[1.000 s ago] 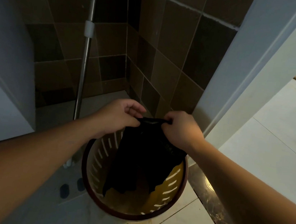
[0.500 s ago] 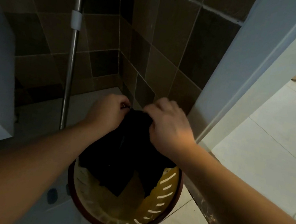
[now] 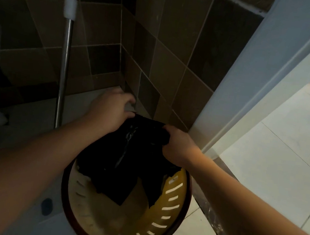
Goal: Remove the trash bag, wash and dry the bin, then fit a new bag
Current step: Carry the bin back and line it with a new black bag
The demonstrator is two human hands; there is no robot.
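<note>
Black trash bag (image 3: 129,153) held bunched over yellow slotted bin (image 3: 173,204) with dark rim, lower end hanging inside it. Left hand (image 3: 110,109) grips bag's top edge on far left side, fingers curled. Right hand (image 3: 178,146) pinches right top edge, fingers curled in. Metal pole (image 3: 63,70) stands upright left of the hands against brown tiled wall (image 3: 174,51). White door frame (image 3: 239,85) right.

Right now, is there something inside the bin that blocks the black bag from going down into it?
Nothing visible does. Both hands, left and right, hold the black bag over the bin; what shows of its inside looks bare.
</note>
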